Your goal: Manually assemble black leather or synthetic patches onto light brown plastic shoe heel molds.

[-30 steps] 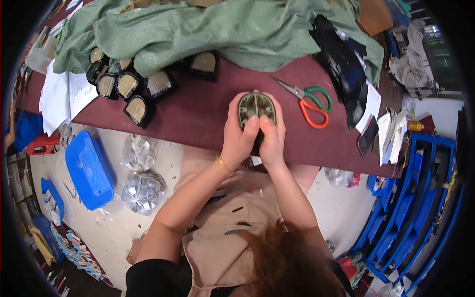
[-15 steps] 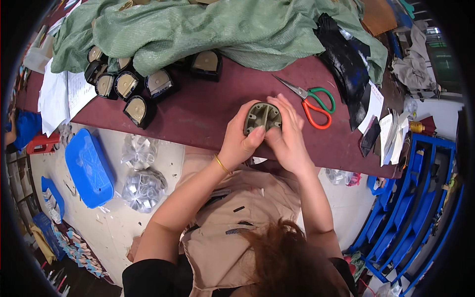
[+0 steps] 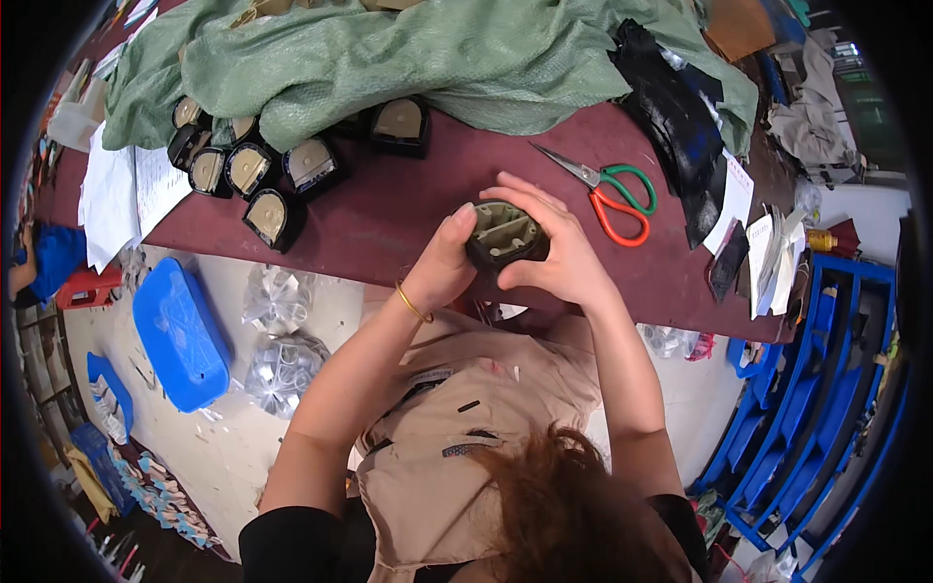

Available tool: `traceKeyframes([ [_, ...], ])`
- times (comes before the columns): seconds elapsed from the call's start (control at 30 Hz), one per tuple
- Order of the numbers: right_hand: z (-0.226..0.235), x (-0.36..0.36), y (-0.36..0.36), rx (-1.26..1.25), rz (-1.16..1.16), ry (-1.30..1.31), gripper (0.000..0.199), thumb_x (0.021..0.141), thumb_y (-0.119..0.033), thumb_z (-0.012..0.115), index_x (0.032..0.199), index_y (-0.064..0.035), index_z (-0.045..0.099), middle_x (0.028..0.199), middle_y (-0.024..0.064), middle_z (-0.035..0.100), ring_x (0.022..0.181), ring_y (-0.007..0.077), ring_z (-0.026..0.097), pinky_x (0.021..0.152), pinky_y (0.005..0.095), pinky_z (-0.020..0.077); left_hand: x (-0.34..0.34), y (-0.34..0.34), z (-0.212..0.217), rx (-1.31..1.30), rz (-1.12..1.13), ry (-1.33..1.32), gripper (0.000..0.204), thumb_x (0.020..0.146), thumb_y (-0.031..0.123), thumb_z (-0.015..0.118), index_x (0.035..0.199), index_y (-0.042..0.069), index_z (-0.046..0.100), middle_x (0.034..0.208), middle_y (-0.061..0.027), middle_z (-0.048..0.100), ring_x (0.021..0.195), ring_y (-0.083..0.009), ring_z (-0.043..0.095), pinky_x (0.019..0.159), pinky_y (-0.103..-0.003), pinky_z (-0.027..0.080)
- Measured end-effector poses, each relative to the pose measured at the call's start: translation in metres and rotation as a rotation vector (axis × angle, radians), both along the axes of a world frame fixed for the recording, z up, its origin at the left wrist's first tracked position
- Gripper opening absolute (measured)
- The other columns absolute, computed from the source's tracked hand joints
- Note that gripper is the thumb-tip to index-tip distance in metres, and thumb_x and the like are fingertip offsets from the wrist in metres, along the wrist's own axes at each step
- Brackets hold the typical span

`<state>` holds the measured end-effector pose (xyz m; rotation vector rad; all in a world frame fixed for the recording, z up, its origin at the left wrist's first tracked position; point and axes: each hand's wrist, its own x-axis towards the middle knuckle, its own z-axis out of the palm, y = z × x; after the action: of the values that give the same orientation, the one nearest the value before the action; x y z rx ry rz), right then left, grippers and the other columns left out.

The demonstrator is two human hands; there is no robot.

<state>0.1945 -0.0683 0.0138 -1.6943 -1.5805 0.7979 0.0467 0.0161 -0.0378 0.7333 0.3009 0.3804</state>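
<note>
Between my hands, above the table's near edge, is a D-shaped shoe heel (image 3: 504,234). Its hollow olive-grey side, with ribs and small posts, faces up, and dark covering wraps its wall. My left hand (image 3: 444,255) grips it from the left, thumb at the rim and the other fingers mostly hidden beneath. My right hand (image 3: 564,251) curves round the right side, fingers over the far edge and thumb at the near side. Several similar black-covered heels (image 3: 264,216) with beige faces stand at the far left of the table. Scissors (image 3: 610,194) with green and red handles lie right of my right hand.
A green woven sack (image 3: 389,68) spreads along the back of the maroon table (image 3: 389,228). Black sheet material (image 3: 671,131) lies at the right, papers (image 3: 131,189) at the left. On the floor are a blue bin (image 3: 183,335) and plastic bags (image 3: 285,374); a blue rack (image 3: 812,408) stands right.
The heel has tilted and shifted slightly left between my hands. My right hand's fingers have spread and its thumb has moved to the near side; my left thumb has moved up to the rim.
</note>
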Motion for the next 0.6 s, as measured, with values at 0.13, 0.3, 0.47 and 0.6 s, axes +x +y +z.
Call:
traceKeyframes([
  [0.13, -0.015, -0.013, -0.001, 0.305, -0.002, 0.150, 0.071, 0.065, -0.038, 0.082, 0.121, -0.0009, 0.058, 0.124, 0.0168, 0.059, 0.125, 0.0316, 0.049, 0.106, 0.0419, 0.0327, -0.005, -0.006, -0.007, -0.066, -0.005, -0.031, 0.078, 0.088, 0.068, 0.037, 0.123, 0.000, 0.051, 0.115, -0.0131, 0.061, 0.104, -0.0250, 0.062, 0.093, -0.038, 0.048],
  [0.3, -0.024, -0.037, -0.010, 0.365, -0.241, 0.779, 0.080, 0.070, -0.022, 0.083, 0.135, 0.0016, 0.042, 0.137, 0.0122, 0.048, 0.127, 0.0239, 0.046, 0.106, 0.0365, 0.0352, 0.004, -0.012, -0.008, 0.189, 0.174, 0.016, 0.092, 0.083, 0.078, 0.032, 0.133, 0.001, 0.042, 0.125, -0.0109, 0.054, 0.115, -0.0225, 0.054, 0.100, -0.037, 0.042],
  [0.47, -0.037, -0.019, -0.023, 0.236, -0.290, 0.615, 0.084, 0.067, -0.007, 0.082, 0.138, 0.0018, 0.039, 0.135, 0.0133, 0.049, 0.125, 0.0229, 0.048, 0.104, 0.0354, 0.0385, 0.003, -0.004, 0.014, -0.060, 0.029, -0.133, 0.062, 0.100, 0.050, 0.026, 0.142, 0.005, 0.033, 0.135, -0.0057, 0.046, 0.126, -0.0173, 0.043, 0.107, -0.034, 0.031],
  [0.6, -0.039, -0.016, -0.022, 0.328, -0.262, 0.280, 0.083, 0.062, -0.007, 0.083, 0.135, 0.0005, 0.043, 0.131, 0.0173, 0.053, 0.122, 0.0291, 0.052, 0.101, 0.0384, 0.0424, 0.006, -0.004, 0.006, 0.302, 0.135, 0.073, 0.042, 0.103, 0.031, 0.032, 0.130, 0.002, 0.047, 0.123, -0.0069, 0.055, 0.114, -0.0135, 0.051, 0.099, -0.029, 0.039],
])
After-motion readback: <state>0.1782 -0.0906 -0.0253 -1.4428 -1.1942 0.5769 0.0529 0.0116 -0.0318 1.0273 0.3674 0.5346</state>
